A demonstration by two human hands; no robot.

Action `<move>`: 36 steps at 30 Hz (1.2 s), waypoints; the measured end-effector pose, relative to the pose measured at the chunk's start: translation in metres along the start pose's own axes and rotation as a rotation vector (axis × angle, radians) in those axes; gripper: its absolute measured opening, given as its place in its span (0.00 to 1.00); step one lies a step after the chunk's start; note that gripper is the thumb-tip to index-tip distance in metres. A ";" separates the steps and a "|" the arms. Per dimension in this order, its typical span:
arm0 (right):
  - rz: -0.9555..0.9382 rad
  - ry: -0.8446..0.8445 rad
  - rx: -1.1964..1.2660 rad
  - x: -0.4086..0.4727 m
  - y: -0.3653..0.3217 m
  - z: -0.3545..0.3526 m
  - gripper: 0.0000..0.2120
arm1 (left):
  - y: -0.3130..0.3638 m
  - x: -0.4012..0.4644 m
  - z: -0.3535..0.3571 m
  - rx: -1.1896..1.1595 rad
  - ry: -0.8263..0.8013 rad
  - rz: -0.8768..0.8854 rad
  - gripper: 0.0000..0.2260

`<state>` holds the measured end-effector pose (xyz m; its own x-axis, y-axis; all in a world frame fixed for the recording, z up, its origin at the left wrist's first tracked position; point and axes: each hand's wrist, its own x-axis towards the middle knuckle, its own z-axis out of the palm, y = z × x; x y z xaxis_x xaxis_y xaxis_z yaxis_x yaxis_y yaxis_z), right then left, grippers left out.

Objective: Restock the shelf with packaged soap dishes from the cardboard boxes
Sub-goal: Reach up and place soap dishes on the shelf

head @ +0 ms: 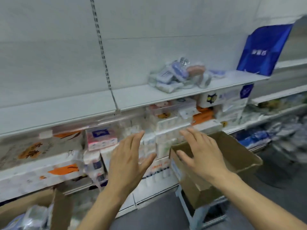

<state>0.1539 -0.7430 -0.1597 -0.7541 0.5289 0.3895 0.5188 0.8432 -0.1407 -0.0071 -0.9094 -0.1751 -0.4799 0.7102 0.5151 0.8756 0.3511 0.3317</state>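
Nearest, at the lower left, an open cardboard box (25,211) shows plastic-wrapped packages (35,215) inside, probably more stock waiting, though blur hides what they are. Both hands are raised in front of the shelving with nothing in them: the left hand (127,161) has its fingers (138,136) straight and spread, palm turned inward, and the right hand (201,154) is likewise flat and loose, hovering over the near corner of a second cardboard box (232,156) that sits on a small stool (204,214); whether it touches the rim I cannot tell. That box's inside looks bare from here. The step in hand seems to lie between loads, so the next move likely calls for reaching down into a box for another packet, or shifting the spent one aside. Beyond the hands, the lower shelves hold packed tissue goods (101,136). Farther up, the packaged soap dishes (179,75) lie in a loose heap on the white upper shelf (132,97): small pale blue, white and pinkish trays in crinkled clear wrap, tilted against each other rather than stacked. A blue bag (264,50) stands at the shelf's far right end.
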 end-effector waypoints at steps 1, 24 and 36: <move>0.033 0.007 -0.009 0.000 0.025 -0.011 0.28 | 0.022 0.014 0.009 -0.014 0.004 0.031 0.29; 0.168 0.056 0.024 0.207 0.450 -0.074 0.33 | 0.267 0.376 0.269 -0.192 0.018 0.164 0.33; 0.027 -0.079 0.153 0.394 0.598 -0.013 0.32 | 0.302 0.556 0.406 -0.153 -0.122 -0.093 0.34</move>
<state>0.1725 -0.0317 -0.0788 -0.7728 0.5526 0.3120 0.4766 0.8301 -0.2896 0.0127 -0.1614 -0.1093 -0.5400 0.7511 0.3798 0.8048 0.3287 0.4943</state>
